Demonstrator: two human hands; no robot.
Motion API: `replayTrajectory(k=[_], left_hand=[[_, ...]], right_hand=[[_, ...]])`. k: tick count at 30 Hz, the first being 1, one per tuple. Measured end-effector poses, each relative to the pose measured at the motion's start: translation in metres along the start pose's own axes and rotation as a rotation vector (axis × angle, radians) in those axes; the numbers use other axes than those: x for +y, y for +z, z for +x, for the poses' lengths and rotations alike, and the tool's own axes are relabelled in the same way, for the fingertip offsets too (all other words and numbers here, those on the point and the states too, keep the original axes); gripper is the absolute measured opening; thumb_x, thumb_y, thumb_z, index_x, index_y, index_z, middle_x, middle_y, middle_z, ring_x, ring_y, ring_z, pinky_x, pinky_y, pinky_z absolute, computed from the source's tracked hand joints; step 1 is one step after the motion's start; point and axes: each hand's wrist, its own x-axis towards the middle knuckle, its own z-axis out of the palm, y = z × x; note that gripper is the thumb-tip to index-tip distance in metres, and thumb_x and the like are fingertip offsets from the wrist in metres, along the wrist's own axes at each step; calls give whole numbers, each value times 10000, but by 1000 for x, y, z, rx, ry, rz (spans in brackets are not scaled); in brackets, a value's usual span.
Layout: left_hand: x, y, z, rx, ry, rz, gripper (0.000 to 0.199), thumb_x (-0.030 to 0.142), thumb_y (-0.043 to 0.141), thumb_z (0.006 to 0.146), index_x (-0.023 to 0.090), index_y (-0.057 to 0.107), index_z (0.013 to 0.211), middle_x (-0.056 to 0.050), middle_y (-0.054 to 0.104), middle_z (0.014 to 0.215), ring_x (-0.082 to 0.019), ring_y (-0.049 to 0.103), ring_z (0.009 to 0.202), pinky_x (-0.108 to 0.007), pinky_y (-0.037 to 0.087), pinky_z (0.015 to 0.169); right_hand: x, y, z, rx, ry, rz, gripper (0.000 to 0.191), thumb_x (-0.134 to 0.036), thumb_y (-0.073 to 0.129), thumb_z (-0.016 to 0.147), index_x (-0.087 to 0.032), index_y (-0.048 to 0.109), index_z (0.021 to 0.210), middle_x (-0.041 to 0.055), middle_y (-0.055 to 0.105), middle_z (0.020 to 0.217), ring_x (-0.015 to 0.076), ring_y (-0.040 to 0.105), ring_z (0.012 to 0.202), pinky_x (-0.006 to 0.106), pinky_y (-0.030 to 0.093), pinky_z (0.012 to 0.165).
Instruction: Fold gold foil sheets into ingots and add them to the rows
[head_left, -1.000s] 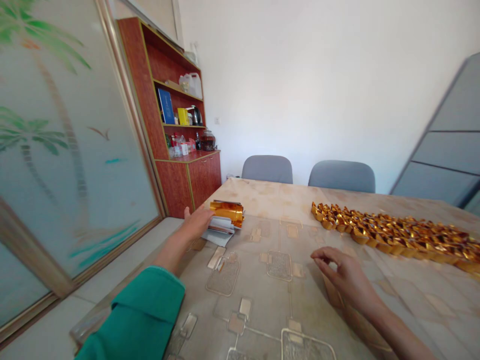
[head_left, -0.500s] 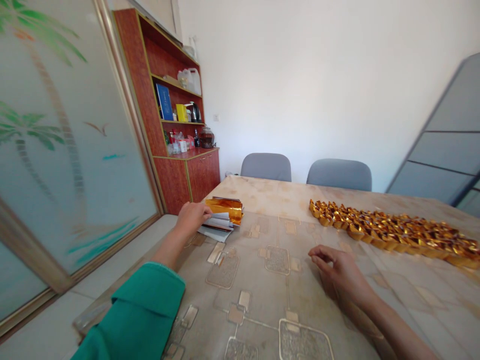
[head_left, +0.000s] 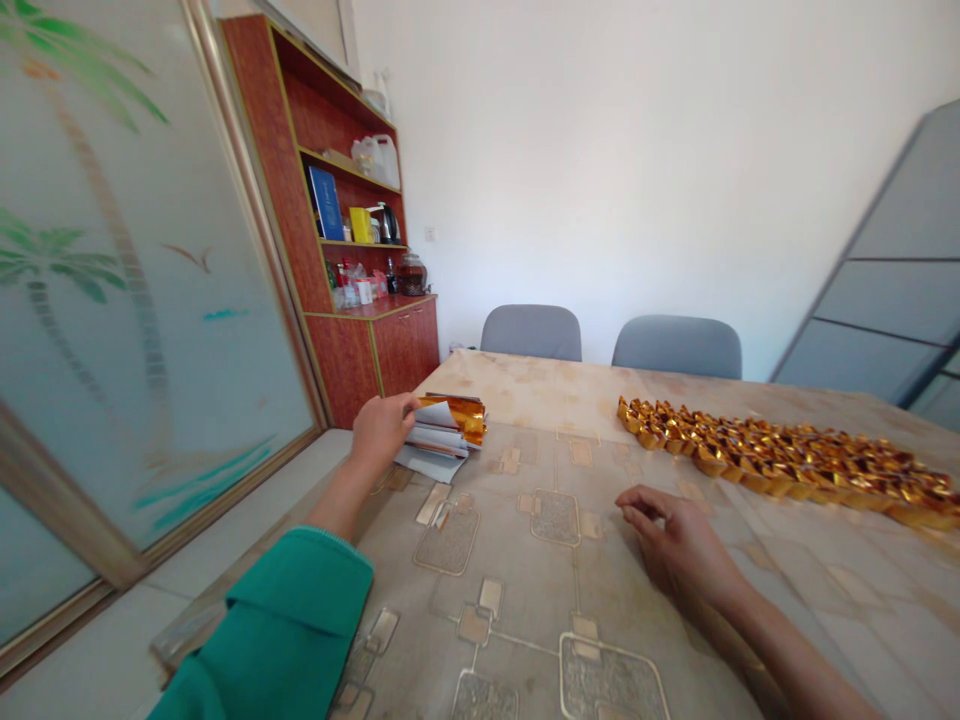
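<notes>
My left hand (head_left: 382, 432) is at the near side of a stack of gold foil sheets and white paper (head_left: 448, 432), its fingertips pinching the top sheet. That sheet curls back and shows a pale underside. The stack lies on a patterned beige table cover (head_left: 525, 560). My right hand (head_left: 675, 535) rests on the cover with loosely curled fingers, touching nothing but the table. Beyond it, to the right, lies a long band of several folded gold foil ingots (head_left: 787, 465), packed closely together.
Two grey chairs (head_left: 531, 333) (head_left: 677, 343) stand beyond the table's far edge. A red-brown wooden cabinet (head_left: 337, 240) holds bottles, a kettle and a blue book. A frosted glass door (head_left: 142, 280) runs along the left; a grey panel (head_left: 885, 270) leans at right.
The top gold sheet has been peeled up from the stack, its pale underside now showing. My left hand has shifted slightly left. My right hand has hardly moved.
</notes>
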Motion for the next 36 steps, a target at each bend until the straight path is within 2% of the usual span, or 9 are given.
replayTrajectory(k=[8, 14, 17, 20, 24, 27, 31, 34, 36], left_hand=[[32, -6, -11, 250, 223, -246, 273, 124, 458, 879, 200, 718, 913, -83, 745, 1004, -246, 642, 1012, -444, 352, 1092], [86, 3, -50, 188, 619, -482, 298, 179, 477, 928, 247, 695, 736, -3, 763, 886, -161, 669, 899, -425, 332, 1133], [110, 6, -73, 94, 845, -743, 308, 163, 480, 949, 253, 716, 773, -25, 770, 901, -167, 674, 900, -471, 327, 1132], [127, -1, -93, -133, 953, -840, 258, 168, 539, 936, 296, 747, 850, -17, 775, 970, -182, 678, 976, -498, 295, 1160], [140, -16, -112, -387, 954, -901, 269, 168, 550, 911, 321, 763, 851, -13, 780, 997, -202, 692, 1019, -510, 292, 1177], [141, -19, -117, -481, 986, -863, 275, 170, 555, 897, 338, 761, 824, -6, 780, 1026, -215, 677, 1095, -499, 300, 1180], [135, -6, -113, -217, 1034, -825, 286, 143, 511, 931, 307, 745, 942, -21, 728, 1204, -221, 627, 1192, -545, 200, 1204], [132, 6, -109, 32, 925, -820, 352, 187, 535, 920, 261, 618, 1254, -105, 531, 1464, -281, 463, 1366, -591, 208, 1182], [132, 12, -108, 86, 815, -830, 628, 298, 637, 885, 231, 394, 1460, -167, 344, 1577, -323, 326, 1448, -584, 253, 1168]], right_hand=[[-1, 3, 0, 58, 34, 71, 276, -463, 562, 835, -221, 685, 785, 35, 719, 726, 239, 661, 695, 354, 501, 673], [-6, -1, -1, 74, 110, 271, 420, -569, 557, 854, -216, 698, 1033, 88, 745, 951, 268, 686, 890, 387, 548, 750], [-8, -4, -3, 56, 105, 314, 587, -583, 592, 843, -230, 567, 1312, 139, 678, 1231, 286, 650, 1063, 441, 552, 848], [-10, -1, -5, -1, 123, 415, 750, -570, 652, 818, -249, 415, 1453, 175, 581, 1382, 312, 608, 1173, 509, 530, 919], [-14, 6, -6, -74, 108, 592, 831, -559, 714, 784, -262, 366, 1479, 175, 627, 1315, 321, 642, 1138, 508, 545, 898], [-17, 5, -5, -41, 47, 574, 647, -526, 760, 756, -254, 558, 1306, 115, 701, 1167, 278, 677, 1024, 439, 562, 856], [-15, -5, -4, 48, 0, 528, 256, -473, 742, 795, -227, 680, 825, 25, 700, 766, 202, 652, 712, 337, 544, 670], [-16, -9, -5, 140, -53, 509, 252, -466, 755, 786, -235, 657, 763, 38, 707, 834, 223, 645, 816, 350, 518, 749], [-19, -9, -7, 179, -138, 478, 258, -463, 772, 774, -243, 643, 742, 54, 718, 916, 243, 638, 907, 370, 496, 819]])
